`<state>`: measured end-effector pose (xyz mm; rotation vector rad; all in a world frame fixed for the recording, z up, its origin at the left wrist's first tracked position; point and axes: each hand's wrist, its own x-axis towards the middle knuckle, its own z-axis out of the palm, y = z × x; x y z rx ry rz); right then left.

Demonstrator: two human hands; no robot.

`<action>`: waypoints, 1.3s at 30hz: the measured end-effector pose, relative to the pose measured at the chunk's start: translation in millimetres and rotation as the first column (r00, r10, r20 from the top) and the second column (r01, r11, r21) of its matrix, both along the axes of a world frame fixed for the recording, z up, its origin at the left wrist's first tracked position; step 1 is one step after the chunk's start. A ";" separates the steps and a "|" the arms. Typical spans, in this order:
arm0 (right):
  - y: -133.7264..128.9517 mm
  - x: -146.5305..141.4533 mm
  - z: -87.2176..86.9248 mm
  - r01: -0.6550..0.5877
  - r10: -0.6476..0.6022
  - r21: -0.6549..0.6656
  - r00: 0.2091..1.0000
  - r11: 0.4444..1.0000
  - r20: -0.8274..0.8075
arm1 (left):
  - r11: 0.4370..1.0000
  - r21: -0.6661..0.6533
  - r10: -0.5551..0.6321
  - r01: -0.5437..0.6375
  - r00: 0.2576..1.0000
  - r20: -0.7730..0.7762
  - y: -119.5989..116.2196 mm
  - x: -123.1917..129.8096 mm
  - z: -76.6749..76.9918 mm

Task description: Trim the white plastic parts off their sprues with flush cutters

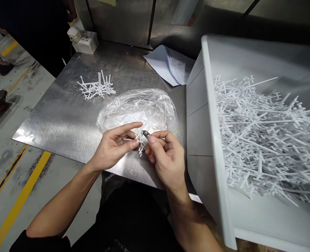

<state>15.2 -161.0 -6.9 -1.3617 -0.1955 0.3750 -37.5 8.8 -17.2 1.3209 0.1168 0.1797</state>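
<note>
My left hand (pixel 115 145) pinches a small white branched plastic sprue (pixel 139 140) between thumb and fingers, its index finger stretched out above. In my right hand (pixel 165 150) is a small metal clipper (pixel 146 134), its tip against the upper part of the sprue; most of its body is hidden in my fingers. Beneath and behind both hands a clear plastic bag (pixel 155 101) lies spread on the metal table, with small white bits inside. Farther back to the left is a loose pile of white sprues (pixel 97 87).
A large white bin (pixel 208 105) full of white sprues (pixel 260 140) stands at the right. Papers (pixel 170 64) lie by the back wall of the metal table (pixel 57 115). A power socket box (pixel 88 42) sits at the far left corner. Another person (pixel 34 28) stands beyond it.
</note>
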 end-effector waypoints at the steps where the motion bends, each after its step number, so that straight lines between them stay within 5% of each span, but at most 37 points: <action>1: 0.4 -1.4 0.2 0.002 -0.002 0.007 1.000 1.000 0.016 | 1.000 -0.004 0.002 -0.002 1.000 0.006 -1.1 -0.1 1.6; 10: -2.9 -7.8 0.5 -0.002 0.007 -0.047 0.994 0.999 0.109 | 0.999 0.043 -0.002 0.002 1.000 0.017 -6.1 -3.8 9.6; 23: -0.1 -5.9 -1.2 -0.026 0.027 -0.012 0.998 1.000 0.063 | 0.948 0.315 0.014 -0.047 0.994 0.105 -4.1 -9.8 -8.9; 31: 2.7 1.8 0.0 -0.058 0.061 0.031 0.993 0.998 -0.101 | 0.977 0.213 0.012 -0.001 0.999 -0.051 -5.5 -4.6 -2.2; 39: 2.7 8.7 -9.2 0.045 -0.018 0.109 0.971 0.993 -0.237 | 0.987 0.089 0.146 -0.136 0.982 -0.118 -4.8 4.0 0.7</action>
